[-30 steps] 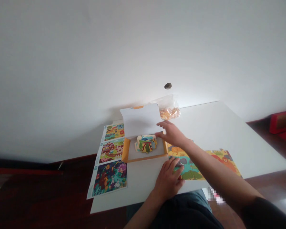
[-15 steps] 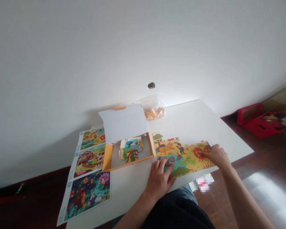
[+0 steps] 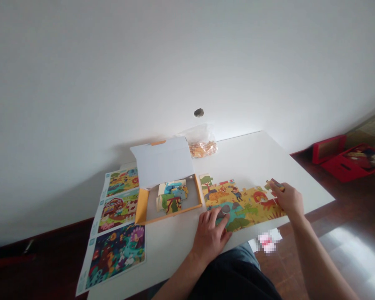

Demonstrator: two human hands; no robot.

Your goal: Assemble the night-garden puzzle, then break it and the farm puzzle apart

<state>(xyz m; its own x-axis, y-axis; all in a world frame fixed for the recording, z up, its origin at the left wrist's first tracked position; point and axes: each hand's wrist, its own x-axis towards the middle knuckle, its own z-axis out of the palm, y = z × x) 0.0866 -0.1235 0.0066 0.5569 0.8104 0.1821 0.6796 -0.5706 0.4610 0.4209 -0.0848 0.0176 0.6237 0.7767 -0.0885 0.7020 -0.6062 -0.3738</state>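
Note:
A partly assembled jigsaw puzzle [image 3: 231, 204] with jungle animals lies along the front edge of the white table [image 3: 246, 160]. My left hand [image 3: 211, 231] rests at its lower left corner, fingers spread over the edge pieces. At the right end my right hand [image 3: 289, 200] pinches a puzzle piece [image 3: 276, 184], raised and tilted off the lion part. A white gap shows in the lion where that piece is lifted. To the left stands an open cardboard box [image 3: 171, 214] with several loose puzzle pieces [image 3: 171, 196] inside.
A printed sheet [image 3: 118, 233] with three pictures lies at the table's left. Behind the box sits a clear plastic bag [image 3: 203, 148] of pieces against the wall. On the floor at right is a red box [image 3: 343, 166] with things in it.
My right hand has lifted a puzzle piece out of the lion area, where it lay flat before. My left hand stays in place on the puzzle.

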